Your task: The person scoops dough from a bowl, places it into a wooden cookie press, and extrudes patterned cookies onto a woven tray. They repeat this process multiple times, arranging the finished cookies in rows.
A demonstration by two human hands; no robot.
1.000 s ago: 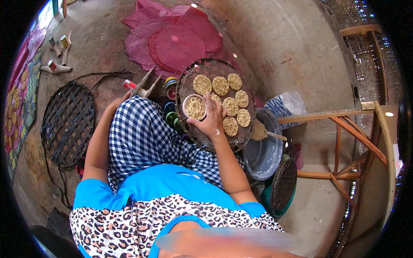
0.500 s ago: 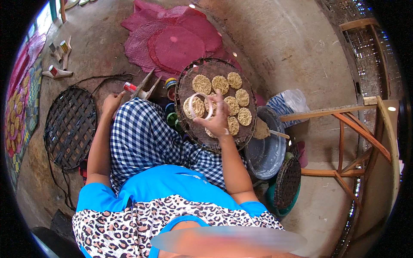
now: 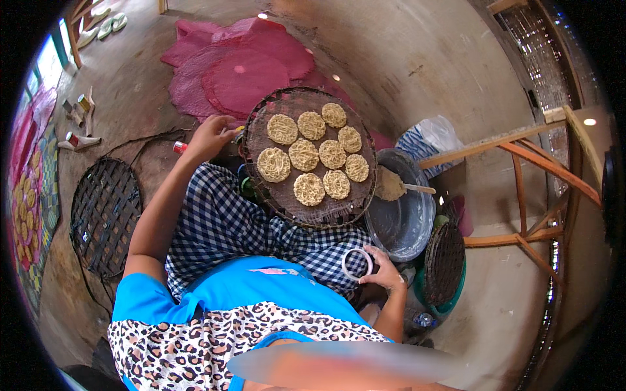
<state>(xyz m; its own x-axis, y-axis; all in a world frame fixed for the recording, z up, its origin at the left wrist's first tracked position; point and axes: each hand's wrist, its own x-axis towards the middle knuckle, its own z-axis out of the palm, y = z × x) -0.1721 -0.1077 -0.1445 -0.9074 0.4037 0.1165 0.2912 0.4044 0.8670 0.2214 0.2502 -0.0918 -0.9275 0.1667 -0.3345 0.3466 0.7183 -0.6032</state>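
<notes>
A ring mould (image 3: 357, 264), pale pinkish white, is held at its edge by my right hand (image 3: 386, 272), low by my checked lap. My left hand (image 3: 214, 137) reaches to the left side of a round woven tray (image 3: 261, 189). Its fingers point at the rim, thumb apart, beside a small yellow-topped jar (image 3: 240, 132) that is mostly hidden. On the tray's brown cloth lie several flat round noodle cakes (image 3: 304, 155), pale yellow, apart from one another.
Right of the tray stands a grey basin (image 3: 407, 225) with a wooden-handled spatula (image 3: 417, 188). A black woven rack (image 3: 105, 215) and a red can (image 3: 179, 147) are at left. Pink sheeting (image 3: 244, 72) lies beyond the tray; a wooden frame (image 3: 541, 163) stands at right.
My right hand has drawn the ring mould back from over the tray to my lap. My left hand has moved from beside the red can to the tray's left rim.
</notes>
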